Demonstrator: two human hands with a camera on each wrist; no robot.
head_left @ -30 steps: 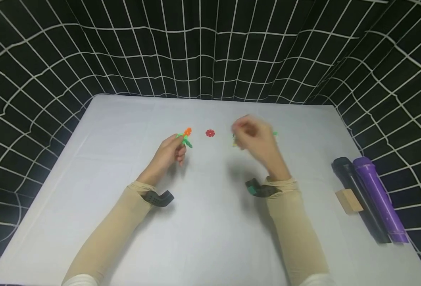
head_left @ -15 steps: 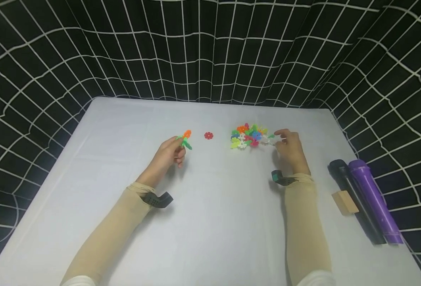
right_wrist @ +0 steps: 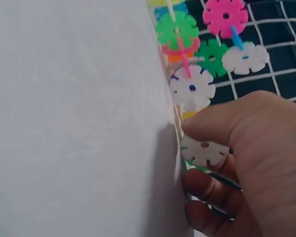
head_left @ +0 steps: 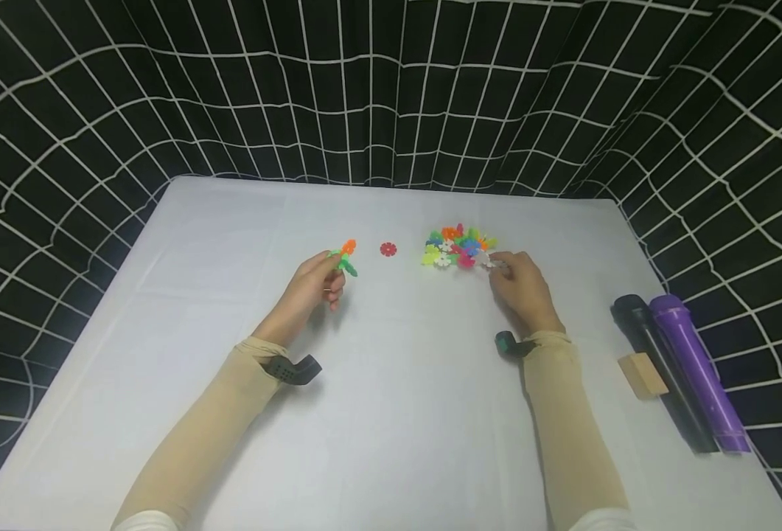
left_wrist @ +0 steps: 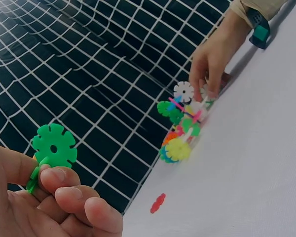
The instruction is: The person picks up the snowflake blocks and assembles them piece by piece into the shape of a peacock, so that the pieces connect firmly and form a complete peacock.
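Observation:
My left hand (head_left: 311, 284) pinches a small joined piece of notched plastic snowflake discs, with a green disc (left_wrist: 54, 145) and an orange disc (head_left: 348, 247) on it. It is held up left of a flat red disc (head_left: 388, 249) on the table. At the right edge of a multicoloured pile of discs (head_left: 445, 245) is my right hand (head_left: 523, 291). Its thumb and fingers are curled about a white disc (right_wrist: 204, 150), low at the cloth. Part of that disc is hidden by the fingers.
A white-covered table (head_left: 391, 413) has black netted cloth (head_left: 391, 96) around its back and sides. At the right lie a black tube (head_left: 662, 369), a purple tube (head_left: 699, 376) and a small wooden block (head_left: 643, 375). Each wrist wears a dark camera mount (head_left: 292, 370).
My right hand swung from in front of the pile to its right side, then moved slightly left, its fingers closing on a white disc. My left hand stays almost still with its piece.

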